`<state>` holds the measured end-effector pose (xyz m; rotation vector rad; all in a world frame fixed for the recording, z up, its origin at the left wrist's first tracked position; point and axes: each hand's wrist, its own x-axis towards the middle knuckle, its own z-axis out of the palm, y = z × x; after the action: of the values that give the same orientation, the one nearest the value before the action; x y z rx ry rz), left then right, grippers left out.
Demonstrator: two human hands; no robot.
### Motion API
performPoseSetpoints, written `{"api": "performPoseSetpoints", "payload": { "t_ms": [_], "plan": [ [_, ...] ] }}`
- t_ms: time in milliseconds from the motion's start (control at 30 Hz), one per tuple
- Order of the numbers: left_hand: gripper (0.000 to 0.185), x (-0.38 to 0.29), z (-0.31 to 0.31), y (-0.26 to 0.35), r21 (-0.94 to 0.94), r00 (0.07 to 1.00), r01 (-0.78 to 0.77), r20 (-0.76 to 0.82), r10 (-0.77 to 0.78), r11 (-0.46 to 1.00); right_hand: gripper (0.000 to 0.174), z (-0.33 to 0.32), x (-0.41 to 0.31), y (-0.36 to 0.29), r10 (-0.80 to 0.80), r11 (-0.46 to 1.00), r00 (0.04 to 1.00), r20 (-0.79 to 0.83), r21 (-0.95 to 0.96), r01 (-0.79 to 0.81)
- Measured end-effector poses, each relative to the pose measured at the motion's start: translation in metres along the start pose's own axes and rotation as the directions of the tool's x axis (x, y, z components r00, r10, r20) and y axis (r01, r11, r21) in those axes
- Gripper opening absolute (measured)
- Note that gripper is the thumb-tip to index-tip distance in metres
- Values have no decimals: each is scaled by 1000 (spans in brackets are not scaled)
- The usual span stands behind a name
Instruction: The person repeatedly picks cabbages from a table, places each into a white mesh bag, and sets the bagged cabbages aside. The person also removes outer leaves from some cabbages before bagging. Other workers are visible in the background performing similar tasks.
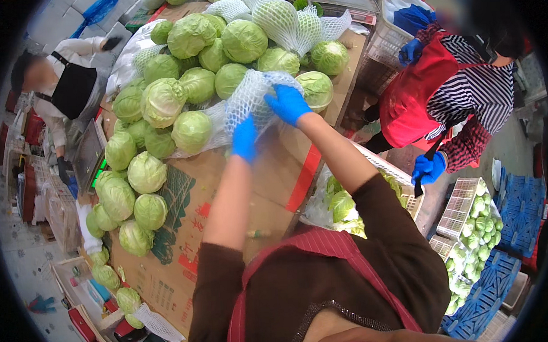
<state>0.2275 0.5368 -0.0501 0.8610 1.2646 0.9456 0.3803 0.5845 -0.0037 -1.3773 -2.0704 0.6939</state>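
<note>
Both my hands wear blue gloves and are on a white foam mesh sleeve point(249, 97) over the cardboard-covered table point(265, 185). My left hand point(244, 138) grips the sleeve's near side, slightly blurred. At its upper right edge, my right hand point(289, 105) has its fingers curled over the mesh. Whether a cabbage is inside this sleeve cannot be told. A bare green cabbage point(315, 90) rests just right of my right hand. Another cabbage point(192, 132) lies left of my left hand, beside more white mesh. Behind the sleeve is a pile of cabbages point(244, 41).
Sleeved cabbages point(275, 19) lie at the far side. To the right stands a person in a red apron point(409, 94); at the left is another person point(74, 83). A white crate point(411, 202) with leaves sits by the table's right edge. A loose mesh sleeve point(159, 324) lies near left.
</note>
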Motion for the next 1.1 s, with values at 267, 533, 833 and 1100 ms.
{"api": "performPoseSetpoints", "payload": {
  "t_ms": [267, 533, 833, 1100],
  "plan": [
    [53, 26, -52, -88, 230, 925, -377, 141, 353, 897, 59, 39, -35, 65, 447, 824, 892, -72, 422, -378],
    [29, -49, -75, -86, 165, 977, -104, 201, 70, 981, 31, 69, -138, 92, 212, 959, 965, -154, 225, -174],
    [13, -88, -79, -67, 495, 936, -345, 244, 253, 797, 32, 1, -116, 42, 132, 734, 969, 206, 637, -236],
    [52, -101, -6, -31, -49, 1000, 22, -12, -22, 999, 68, 31, -171, 15, 289, 470, 881, 375, 746, -472]
  ]
}}
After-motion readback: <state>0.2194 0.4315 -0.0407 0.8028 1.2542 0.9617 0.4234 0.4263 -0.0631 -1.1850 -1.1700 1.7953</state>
